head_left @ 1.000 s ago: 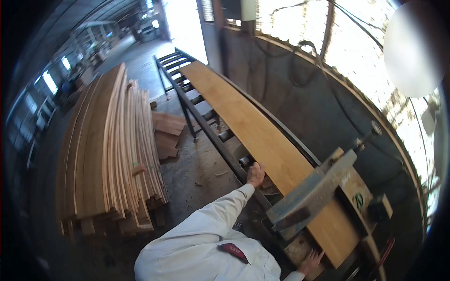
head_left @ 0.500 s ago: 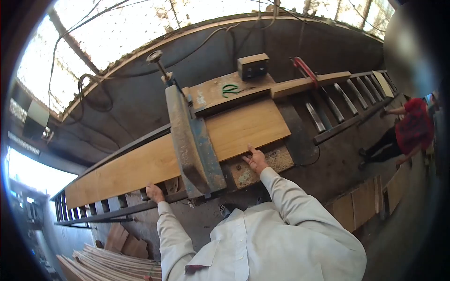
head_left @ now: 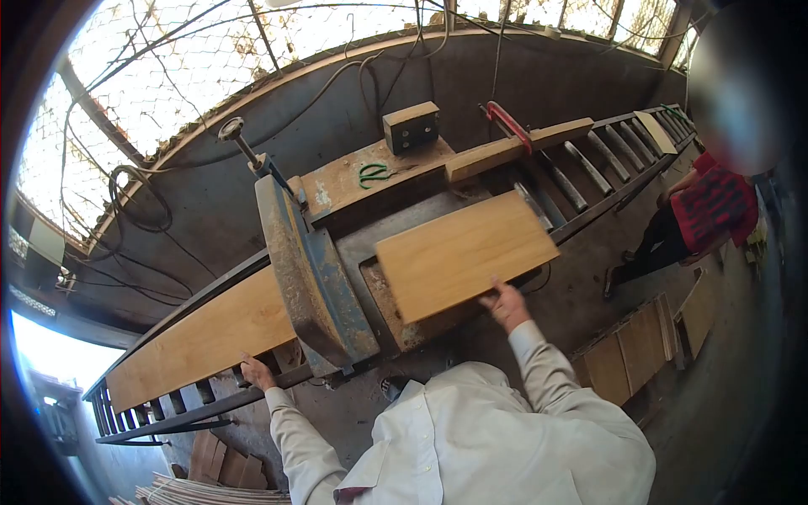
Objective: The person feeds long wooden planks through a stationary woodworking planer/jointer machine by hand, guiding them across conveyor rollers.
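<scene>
A long wooden board [head_left: 202, 328] lies on the rollers left of the blue machine arm [head_left: 307, 269]. My left hand [head_left: 258, 371] grips its near edge. On the right, my right hand [head_left: 507, 305] holds a shorter wooden board [head_left: 463, 252] by its near edge, fingers partly beneath it. This shorter piece is tilted, apart from the long one, with the machine arm and part of the metal table between them. Behind it stands a wooden fence with a green looped cord [head_left: 373, 175] on top.
A red clamp [head_left: 509, 126] holds a wooden strip at the back. The roller rack [head_left: 610, 158] runs to the right. A person in a red checked shirt [head_left: 714, 202] stands at the far right. Wooden panels [head_left: 631, 353] lean at lower right, and wood strips [head_left: 202, 492] lie at lower left.
The shorter board has come apart from the long one and moved right and nearer with my right hand. The camera view has shifted, and the person at the right has moved.
</scene>
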The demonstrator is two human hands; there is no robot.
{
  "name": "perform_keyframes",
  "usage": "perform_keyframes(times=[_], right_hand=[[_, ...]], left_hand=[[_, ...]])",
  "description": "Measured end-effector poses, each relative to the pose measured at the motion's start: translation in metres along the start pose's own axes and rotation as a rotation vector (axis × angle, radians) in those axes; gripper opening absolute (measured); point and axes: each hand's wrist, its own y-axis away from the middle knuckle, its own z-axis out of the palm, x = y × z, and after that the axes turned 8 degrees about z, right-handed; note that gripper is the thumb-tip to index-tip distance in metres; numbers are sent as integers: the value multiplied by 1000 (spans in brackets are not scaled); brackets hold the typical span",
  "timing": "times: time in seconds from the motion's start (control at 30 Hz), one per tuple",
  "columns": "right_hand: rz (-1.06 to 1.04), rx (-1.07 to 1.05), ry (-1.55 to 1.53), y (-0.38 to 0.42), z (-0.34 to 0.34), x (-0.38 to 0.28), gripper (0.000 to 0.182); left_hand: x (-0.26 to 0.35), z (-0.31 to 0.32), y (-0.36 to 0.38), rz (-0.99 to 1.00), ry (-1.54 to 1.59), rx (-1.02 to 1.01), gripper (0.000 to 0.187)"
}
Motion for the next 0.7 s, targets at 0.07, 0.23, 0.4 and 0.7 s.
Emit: perform_keyframes(times=[0.07, 0.23, 0.4, 0.7], right_hand=[[-29, 43, -78, -26, -27, -55, 36], [-155, -131, -178, -113, -121, -194, 29], [-813, 420, 445, -43, -18, -132, 39], [-1058, 236, 1644, -28, 44, -29, 67]], left_hand=[[-12, 8, -7, 24, -10, -18, 73], [-33, 6, -21, -210, 303, -24, 58], [-30, -15, -29, -427, 795, 24, 45], [-1, -2, 1, -381, 821, 51, 49]])
